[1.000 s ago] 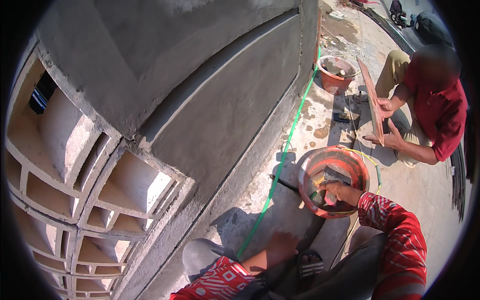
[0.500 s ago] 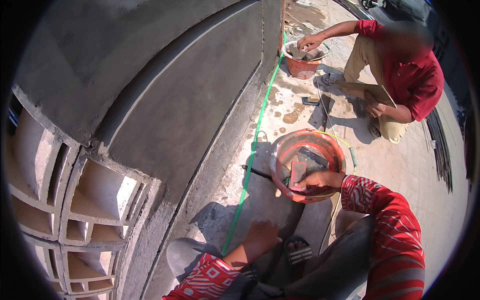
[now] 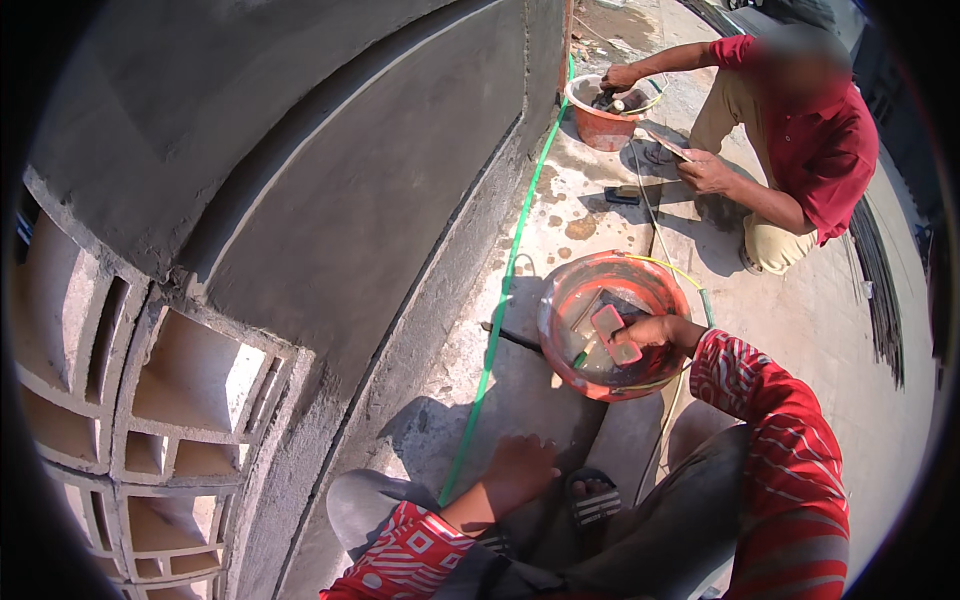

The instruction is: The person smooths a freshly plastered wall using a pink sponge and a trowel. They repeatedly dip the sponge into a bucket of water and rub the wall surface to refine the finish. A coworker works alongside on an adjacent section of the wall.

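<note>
Pink tool [image 3: 606,321]: It is tilted over the inside of the near tub [image 3: 660,281], within its round rim. More room shows toward the far side of the rim than toward the near side. I cannot tell if it touches the things below.
Its look: Pinkish red, with straight sides and a duller face. The fingers hide part of it.
Right hand [image 3: 648,333]: It grips the pink tool, and its wrist crosses the right edge of the tub.
Inside the tub: A dark flat thing [image 3: 625,300] and a bit of something green [image 3: 582,357] lie there. The tub is orange-red with grey smears.
Left hand [image 3: 520,464]: It is in shade, beside the left knee [image 3: 368,497] and apart from the tub. I cannot tell if it is open or closed.
Green hose [image 3: 487,370]: It runs along the ground, between the tub and the grey wall [image 3: 380,190], with some room on both sides.
Hole blocks [image 3: 205,385]: They stand at the left, with square gaps.
Far bucket [image 3: 604,128]: Another person [image 3: 815,150] has one hand in it and holds a thin board [image 3: 668,146] in the other.
Black tool [image 3: 622,195]: It lies on the ground between the tub and the bucket.
</note>
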Action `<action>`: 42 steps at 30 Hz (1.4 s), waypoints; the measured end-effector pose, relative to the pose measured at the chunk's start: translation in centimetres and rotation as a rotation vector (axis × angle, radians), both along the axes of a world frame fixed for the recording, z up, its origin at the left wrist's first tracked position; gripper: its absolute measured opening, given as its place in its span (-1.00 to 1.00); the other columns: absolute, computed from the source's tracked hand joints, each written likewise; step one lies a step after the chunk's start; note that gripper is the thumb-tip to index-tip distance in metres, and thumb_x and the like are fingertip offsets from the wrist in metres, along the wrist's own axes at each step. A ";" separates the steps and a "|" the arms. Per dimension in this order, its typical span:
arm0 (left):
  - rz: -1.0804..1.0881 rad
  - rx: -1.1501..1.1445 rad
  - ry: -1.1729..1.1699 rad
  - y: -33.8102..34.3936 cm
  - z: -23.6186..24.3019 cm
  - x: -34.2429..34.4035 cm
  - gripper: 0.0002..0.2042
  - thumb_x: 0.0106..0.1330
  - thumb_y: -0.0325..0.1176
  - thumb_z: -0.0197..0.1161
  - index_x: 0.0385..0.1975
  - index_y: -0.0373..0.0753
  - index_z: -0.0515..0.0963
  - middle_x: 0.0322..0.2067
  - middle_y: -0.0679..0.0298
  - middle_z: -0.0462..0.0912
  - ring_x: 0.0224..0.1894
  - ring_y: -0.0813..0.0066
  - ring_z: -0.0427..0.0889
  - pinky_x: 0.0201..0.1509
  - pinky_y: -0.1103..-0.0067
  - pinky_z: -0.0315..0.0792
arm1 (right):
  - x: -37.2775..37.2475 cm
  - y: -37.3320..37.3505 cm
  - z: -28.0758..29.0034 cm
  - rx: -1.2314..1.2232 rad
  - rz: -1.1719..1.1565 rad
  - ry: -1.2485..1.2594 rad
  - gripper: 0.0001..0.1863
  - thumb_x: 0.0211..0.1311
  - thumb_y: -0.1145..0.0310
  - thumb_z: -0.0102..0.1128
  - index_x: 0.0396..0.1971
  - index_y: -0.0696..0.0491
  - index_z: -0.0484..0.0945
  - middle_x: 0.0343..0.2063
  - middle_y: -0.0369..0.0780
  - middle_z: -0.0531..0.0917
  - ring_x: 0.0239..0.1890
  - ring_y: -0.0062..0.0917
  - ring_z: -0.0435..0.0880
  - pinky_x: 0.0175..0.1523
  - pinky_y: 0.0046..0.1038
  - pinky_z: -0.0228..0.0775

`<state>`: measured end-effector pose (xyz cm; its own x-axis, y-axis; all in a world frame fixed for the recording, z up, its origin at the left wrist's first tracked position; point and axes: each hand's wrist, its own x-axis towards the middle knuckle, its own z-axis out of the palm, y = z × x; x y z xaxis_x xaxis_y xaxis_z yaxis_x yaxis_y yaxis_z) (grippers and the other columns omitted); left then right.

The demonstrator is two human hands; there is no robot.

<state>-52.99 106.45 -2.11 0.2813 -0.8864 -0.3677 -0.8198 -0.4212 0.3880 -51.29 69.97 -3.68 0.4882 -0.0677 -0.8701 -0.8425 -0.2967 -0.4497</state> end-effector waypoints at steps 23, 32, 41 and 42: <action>0.084 -0.059 0.009 -0.2 -1.2 -0.5 -0.60 0.25 -0.02 0.37 -0.07 -0.16 0.60 -0.21 0.11 0.69 -0.11 0.09 0.71 -0.04 0.15 0.50 | 0.0 0.3 -9.7 -0.873 0.763 -0.259 -0.27 0.47 -0.21 -0.12 0.16 0.20 0.55 0.12 -0.01 0.67 0.17 -0.14 0.66 0.25 -0.15 0.49; 0.010 0.014 0.079 -0.1 0.5 0.4 -0.51 0.36 -0.02 0.27 0.13 -0.24 0.51 -0.12 0.01 0.65 -0.02 0.02 0.66 0.00 0.17 0.51 | 2.4 3.3 -1.1 -0.971 1.200 0.054 -0.51 0.22 0.24 0.28 0.15 0.07 0.61 0.07 -0.13 0.73 0.12 -0.24 0.72 0.08 -0.28 0.59; -0.005 -0.012 0.022 -0.3 0.6 0.1 -0.49 0.36 0.00 0.28 0.17 -0.21 0.51 -0.10 0.06 0.64 -0.03 0.05 0.66 0.05 0.15 0.46 | 4.1 -0.7 2.1 -0.611 0.819 0.023 -0.59 0.41 0.09 0.14 0.03 0.06 0.68 -0.18 -0.01 0.76 -0.18 -0.18 0.77 -0.19 -0.21 0.59; -0.003 -0.001 0.036 -0.4 0.7 0.0 -0.49 0.36 0.00 0.28 0.17 -0.21 0.51 -0.10 0.06 0.64 -0.03 0.05 0.66 0.05 0.15 0.46 | 3.8 -1.0 2.3 -0.540 0.779 0.014 -0.57 0.43 0.07 0.10 0.05 0.08 0.66 -0.19 0.01 0.75 -0.20 -0.14 0.77 -0.21 -0.19 0.58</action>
<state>-52.96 106.07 -1.43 0.2650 -0.8878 -0.3762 -0.8068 -0.4178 0.4177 -47.48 68.94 -1.35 0.5558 -0.1222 -0.8223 -0.3238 -0.9429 -0.0788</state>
